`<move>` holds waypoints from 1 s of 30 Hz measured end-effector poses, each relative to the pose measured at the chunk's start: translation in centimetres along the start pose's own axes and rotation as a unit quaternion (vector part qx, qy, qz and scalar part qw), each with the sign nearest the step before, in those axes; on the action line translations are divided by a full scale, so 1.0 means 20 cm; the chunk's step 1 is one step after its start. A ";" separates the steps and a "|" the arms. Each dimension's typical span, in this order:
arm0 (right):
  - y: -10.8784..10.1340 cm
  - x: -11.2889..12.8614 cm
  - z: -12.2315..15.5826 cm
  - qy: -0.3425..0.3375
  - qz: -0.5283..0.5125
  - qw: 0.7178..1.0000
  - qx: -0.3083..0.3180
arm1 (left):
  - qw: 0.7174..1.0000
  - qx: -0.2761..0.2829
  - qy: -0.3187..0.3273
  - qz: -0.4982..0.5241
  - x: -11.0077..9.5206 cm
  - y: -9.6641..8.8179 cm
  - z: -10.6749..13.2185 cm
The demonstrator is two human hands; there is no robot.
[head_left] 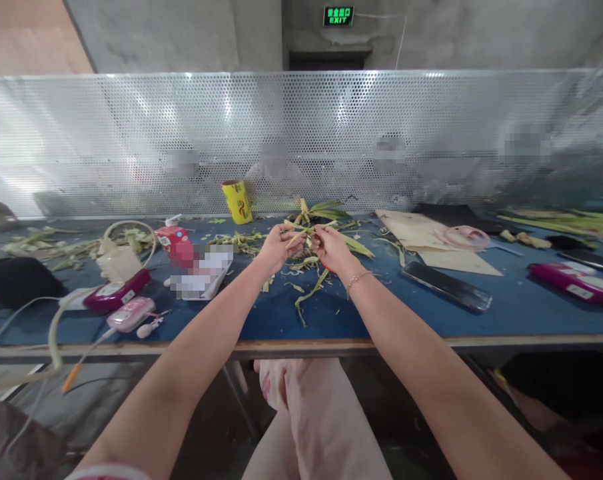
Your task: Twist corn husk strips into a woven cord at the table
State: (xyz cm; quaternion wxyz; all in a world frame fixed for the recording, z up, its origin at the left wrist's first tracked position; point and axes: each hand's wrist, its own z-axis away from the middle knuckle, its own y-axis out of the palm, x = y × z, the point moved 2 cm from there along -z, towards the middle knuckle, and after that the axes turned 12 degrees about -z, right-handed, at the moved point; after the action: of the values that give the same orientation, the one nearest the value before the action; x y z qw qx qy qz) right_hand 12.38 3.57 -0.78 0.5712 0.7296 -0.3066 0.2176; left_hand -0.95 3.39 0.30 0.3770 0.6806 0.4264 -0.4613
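Note:
Over the middle of the blue table, my left hand (276, 248) and my right hand (335, 249) are close together, fingers bent and pinched. Between them runs a thin pale-green plant strip (304, 229), with both hands shut on it. Something red (327, 269) shows by my right palm; its kind is hidden. Just beyond my hands lies a cut plant stalk (304, 208) with long green leaves (331, 208). Under and in front of them are loose peelings, one long curled strip (308, 300) reaching towards me.
A yellow roll (238, 202) stands by the perforated metal screen (321, 127). On the left are a red drink carton (175, 245), a purple device (117, 291) and cables. A phone (446, 285), cardboard (408, 233) and another purple device (576, 283) lie right.

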 end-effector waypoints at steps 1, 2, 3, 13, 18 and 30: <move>0.00 0.00 0.00 0.001 -0.003 1.000 0.006 | 1.000 0.001 0.010 0.000 0.00 0.00 0.00; 0.01 0.00 0.00 0.001 -0.002 1.000 0.013 | 1.000 0.002 0.020 -0.001 0.00 0.00 0.00; 0.01 -0.01 0.00 0.000 0.004 1.000 0.018 | 1.000 0.001 0.029 -0.003 0.00 0.00 -0.01; 0.04 -0.03 0.02 0.010 0.074 0.997 0.020 | 0.999 0.003 0.014 -0.032 0.01 0.00 -0.01; 0.05 -0.02 0.04 0.002 0.075 0.997 0.012 | 0.999 0.006 -0.004 -0.048 0.02 0.00 -0.01; 0.03 0.00 0.02 -0.063 0.207 0.974 0.062 | 0.994 -0.052 -0.071 -0.060 -0.01 -0.06 -0.01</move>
State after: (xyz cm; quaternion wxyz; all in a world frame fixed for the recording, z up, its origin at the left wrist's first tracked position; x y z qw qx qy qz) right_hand 11.93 3.02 -0.45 0.4474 0.6966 -0.4717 0.3034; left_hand -1.95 4.02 0.37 0.4131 0.5988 0.4620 -0.5073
